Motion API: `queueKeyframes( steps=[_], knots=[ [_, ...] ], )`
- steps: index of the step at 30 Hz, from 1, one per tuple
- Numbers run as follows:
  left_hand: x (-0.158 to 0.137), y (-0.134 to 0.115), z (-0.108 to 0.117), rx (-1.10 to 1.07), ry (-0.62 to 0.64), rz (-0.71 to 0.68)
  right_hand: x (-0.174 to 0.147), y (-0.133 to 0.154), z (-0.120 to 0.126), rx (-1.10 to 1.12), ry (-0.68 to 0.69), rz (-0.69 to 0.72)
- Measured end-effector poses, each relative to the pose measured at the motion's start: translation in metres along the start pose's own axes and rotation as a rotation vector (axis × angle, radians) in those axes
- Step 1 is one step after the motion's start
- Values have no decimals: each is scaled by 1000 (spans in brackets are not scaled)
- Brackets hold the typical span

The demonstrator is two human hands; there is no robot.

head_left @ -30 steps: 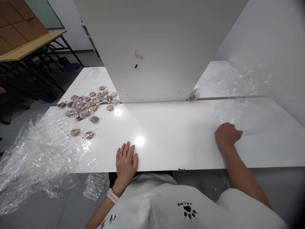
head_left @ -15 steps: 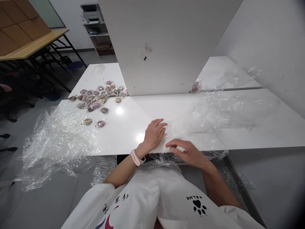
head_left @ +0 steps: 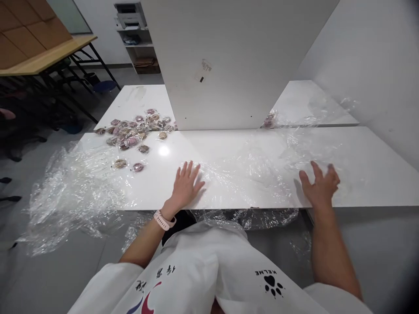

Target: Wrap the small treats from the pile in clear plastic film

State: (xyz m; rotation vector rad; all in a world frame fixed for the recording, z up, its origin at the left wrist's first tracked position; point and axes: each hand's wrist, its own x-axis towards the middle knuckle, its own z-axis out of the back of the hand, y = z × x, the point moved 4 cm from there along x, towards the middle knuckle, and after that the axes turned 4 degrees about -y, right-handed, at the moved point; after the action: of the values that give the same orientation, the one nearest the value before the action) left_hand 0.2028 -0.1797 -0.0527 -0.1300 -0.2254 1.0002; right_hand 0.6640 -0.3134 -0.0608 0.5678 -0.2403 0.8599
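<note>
My left hand [head_left: 186,185], with a pink watch band [head_left: 163,221] on its wrist, lies flat with fingers spread at the left edge of a clear plastic sheet [head_left: 248,174]. The sheet stretches across the white table [head_left: 216,139] and hangs over the front edge near my lap. Over to the right, my right hand [head_left: 321,185] is held just above or on the table, fingers apart and slightly bent; contact cannot be made out. Neither hand grips anything. Small round wrapped items [head_left: 131,140], brown and purple, lie in a group beyond my left hand.
A heap of crumpled clear plastic [head_left: 75,192] spills off the table's left end. A tall white panel [head_left: 229,65] stands along the back edge, with more plastic film [head_left: 314,109] behind it at right. A wooden-topped table [head_left: 49,54] and a blue stool [head_left: 104,86] are at far left.
My hands, close together before at the middle, have moved apart, left hand to the left and right hand far to the right. The clear sheet now lies more spread out between them.
</note>
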Motion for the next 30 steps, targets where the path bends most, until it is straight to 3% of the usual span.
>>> queueKeyframes(
  steps=[2, 4, 7, 9, 11, 14, 16, 17, 19, 21, 23, 30],
  knots=[
    [-16, -8, -8, -54, 40, -87, 45, -19, -27, 22, 256, -14],
    [-26, -8, -16, -67, 52, -108, 91, -31, -38, 21, 351, -62],
    [-27, 4, -19, -60, 59, -79, 149, -28, -20, -29, 154, -199],
    [-21, 13, -15, -72, 99, -66, 163, 3, 1, 11, -29, -132],
    [-13, 21, -6, -117, 156, -83, 141, 55, 13, 139, -78, 105],
    [7, 38, 14, -200, 133, -38, 49, 141, -3, 303, 234, 422],
    [22, 65, 32, -154, -45, 160, -26, 179, -31, 208, 588, 571],
    [28, 82, 39, -92, -153, 294, -55, 190, -43, 147, 649, 614],
    [34, 118, 49, 41, -295, 552, -87, 199, -64, 66, 633, 659],
    [35, 148, 46, 94, -294, 737, -88, 198, -82, 40, 562, 662],
    [37, 168, 37, 72, -252, 828, -70, 198, -96, 39, 528, 634],
    [68, 191, 30, 52, -258, 738, -20, 230, -130, 66, 536, 530]
  ],
)
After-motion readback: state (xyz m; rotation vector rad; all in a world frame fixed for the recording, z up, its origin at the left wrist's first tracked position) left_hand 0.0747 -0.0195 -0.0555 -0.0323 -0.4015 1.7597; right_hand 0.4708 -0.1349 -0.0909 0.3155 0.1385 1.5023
